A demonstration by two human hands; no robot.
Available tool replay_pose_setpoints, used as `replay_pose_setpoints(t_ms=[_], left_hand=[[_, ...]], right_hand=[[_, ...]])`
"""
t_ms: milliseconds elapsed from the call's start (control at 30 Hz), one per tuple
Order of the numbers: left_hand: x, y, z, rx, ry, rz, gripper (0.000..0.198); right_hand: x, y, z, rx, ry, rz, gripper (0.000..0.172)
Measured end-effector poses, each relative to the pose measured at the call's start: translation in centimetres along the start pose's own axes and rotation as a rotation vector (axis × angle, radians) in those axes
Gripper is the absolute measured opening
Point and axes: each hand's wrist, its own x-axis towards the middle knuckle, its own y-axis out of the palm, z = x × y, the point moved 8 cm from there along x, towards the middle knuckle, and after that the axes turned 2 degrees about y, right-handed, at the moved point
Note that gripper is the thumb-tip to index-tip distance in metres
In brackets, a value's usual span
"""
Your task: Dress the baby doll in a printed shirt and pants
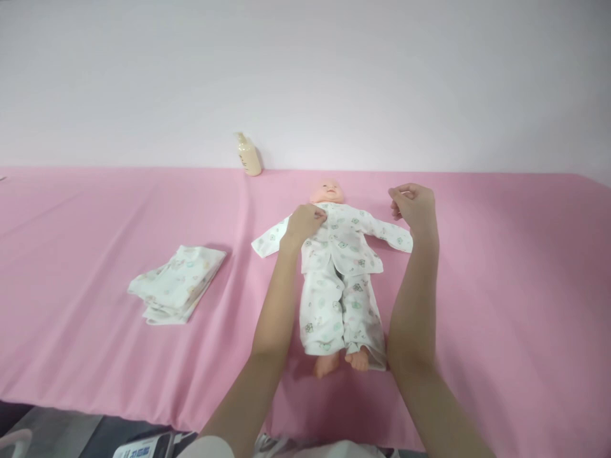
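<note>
My left hand [304, 222] is at the doll's shirt [342, 242], ten o'clock, whether grasping I cannot tell, while my loosely clenched right hand [414, 207] hovers at two.

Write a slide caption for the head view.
Left hand at the doll's printed jacket, right hand near its sleeve, over a pink sheet.

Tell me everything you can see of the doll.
The doll lies face up on the pink sheet, head toward the wall, arms spread, legs toward the viewer. Head and bare feet look like smooth plastic. It wears a loose white long-sleeved shirt and matching trousers, soft-looking, with small greenish printed motifs. Its hands do not show. The left hand is at the shirt's chest; whether its fingers grip it is unclear.
</note>
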Motion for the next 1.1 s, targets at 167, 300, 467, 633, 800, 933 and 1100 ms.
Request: replay_pose_setpoints(t_ms=[167,300,467,633,800,933,1100], left_hand=[[-0.5,-0.4,0.6,-0.038,-0.048,0.018,0.024],[-0.7,-0.3,0.4,-0.036,-0.049,0.055,0.026],[-0.6,-0.3,0.4,-0.024,-0.007,0.065,0.027],[-0.7,-0.2,0.4,-0.024,-0.014,0.070,0.026],[-0.8,-1.2,0.6,0.022,-0.041,0.005,0.024],[-0.9,-3.5,1.6,0.109,-0.062,-0.179,0.022],[-1.1,-5.3,3.1,0.112,-0.139,-0.337,0.024]], right_hand=[[0.0,-0.5,-0.2,-0.023,0.020,-0.030,0.007],[0.1,-0.6,-0.4,-0.040,0.030,-0.035,0.006],[0.4,-0.5,-0.7,-0.039,0.014,-0.019,0.008],[0.4,-0.5,-0.9,-0.047,0.024,-0.011,0.008],[0.2,-1.1,-0.9,-0.028,0.029,-0.017,0.008],[0.4,-2.8,-1.8,0.034,0.071,-0.098,0.005],[0.7,-4.8,-2.9,0.109,0.117,-0.213,0.002]])
